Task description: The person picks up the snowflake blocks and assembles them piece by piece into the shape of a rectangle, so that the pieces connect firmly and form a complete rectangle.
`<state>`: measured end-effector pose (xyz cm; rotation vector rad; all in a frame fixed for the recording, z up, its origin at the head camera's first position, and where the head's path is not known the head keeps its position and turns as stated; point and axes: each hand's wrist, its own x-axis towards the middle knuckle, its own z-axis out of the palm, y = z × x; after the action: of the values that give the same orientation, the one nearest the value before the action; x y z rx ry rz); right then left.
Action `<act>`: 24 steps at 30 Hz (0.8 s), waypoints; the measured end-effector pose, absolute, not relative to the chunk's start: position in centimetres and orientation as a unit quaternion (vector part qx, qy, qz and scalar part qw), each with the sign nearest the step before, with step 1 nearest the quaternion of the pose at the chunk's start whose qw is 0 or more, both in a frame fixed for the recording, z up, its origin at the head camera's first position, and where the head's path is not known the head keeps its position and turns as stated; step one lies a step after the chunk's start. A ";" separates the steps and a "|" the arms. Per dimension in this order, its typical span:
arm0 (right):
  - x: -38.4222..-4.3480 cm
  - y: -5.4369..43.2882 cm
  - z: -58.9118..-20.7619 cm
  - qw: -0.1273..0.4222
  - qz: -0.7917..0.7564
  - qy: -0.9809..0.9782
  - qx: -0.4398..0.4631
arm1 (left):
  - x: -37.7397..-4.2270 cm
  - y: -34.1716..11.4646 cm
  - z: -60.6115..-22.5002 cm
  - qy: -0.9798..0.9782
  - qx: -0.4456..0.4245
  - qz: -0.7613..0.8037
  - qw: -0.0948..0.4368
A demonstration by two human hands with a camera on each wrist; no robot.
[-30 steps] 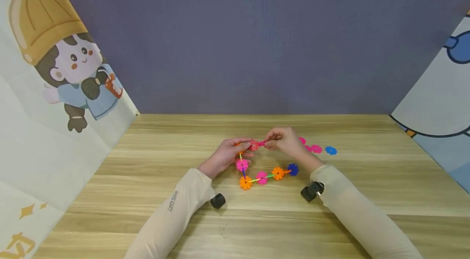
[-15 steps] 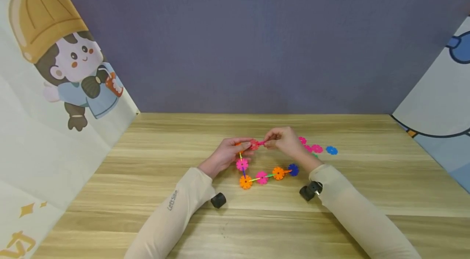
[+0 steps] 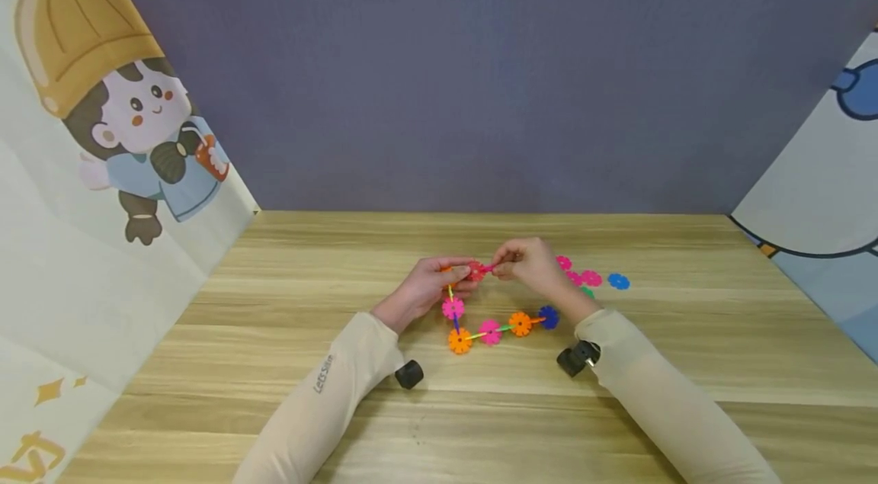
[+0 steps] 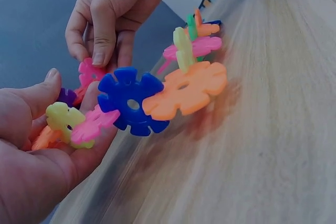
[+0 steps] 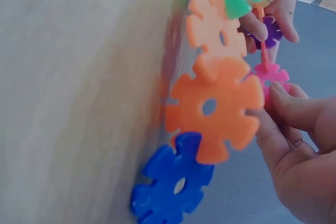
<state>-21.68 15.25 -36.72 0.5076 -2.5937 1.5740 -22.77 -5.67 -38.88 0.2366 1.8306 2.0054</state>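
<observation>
A chain of interlocking plastic snowflake discs bends round in a U in front of me, through an orange disc (image 3: 459, 341) at its near corner to a dark blue disc (image 3: 548, 317) at its near right end. My left hand (image 3: 424, 290) holds the far part of the chain, thumb on top, beside a red disc (image 3: 476, 270). Between thumb and fingers, my right hand (image 3: 531, 264) pinches a pink disc (image 5: 270, 74) standing edge to edge with the red one. In the left wrist view, yellow (image 4: 63, 119) and purple (image 4: 66, 96) discs show at my left hand.
Beyond my right wrist lie loose pink discs (image 3: 591, 278), a light blue disc (image 3: 619, 281) and a partly hidden green disc (image 3: 588, 291). The wooden table (image 3: 480, 423) meets a dark panel (image 3: 480, 88) at the back. Black wrist-worn devices (image 3: 409, 374) hang beside both forearms.
Both hands keep their grips almost in place. The right forearm has shifted slightly left, and the loose green disc behind it has come into view.
</observation>
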 end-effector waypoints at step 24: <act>-21.3 19.8 -37.1 -0.070 0.542 -0.825 0.142 | -22.6 -7.2 -40.1 0.624 0.078 0.738 0.245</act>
<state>-21.32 19.82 -37.12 0.4687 -2.7144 1.7830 -22.56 -7.25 -40.06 0.2140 1.7039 2.0150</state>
